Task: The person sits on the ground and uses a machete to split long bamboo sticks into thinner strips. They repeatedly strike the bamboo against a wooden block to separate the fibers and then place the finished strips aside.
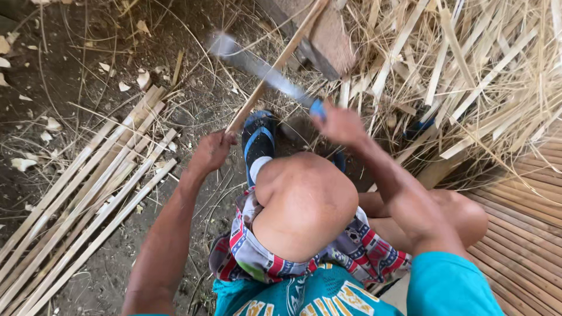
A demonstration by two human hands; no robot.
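Note:
My left hand [212, 151] grips the near end of a long bamboo strip [280, 59] that slants up and away to the right. My right hand [339, 124] holds a long knife [257, 65] by its blue handle; the grey blade is blurred and crosses the strip about halfway up. My raised left knee [304, 199] sits between my two arms, with my foot in a blue-strapped sandal [259, 139] just beyond it.
Several split bamboo strips [88, 205] lie in a row on the dirt at the left. A large loose pile of strips and shavings [468, 70] fills the upper right. A bamboo slat floor [527, 234] is at the right. A wooden block [328, 41] sits at the top.

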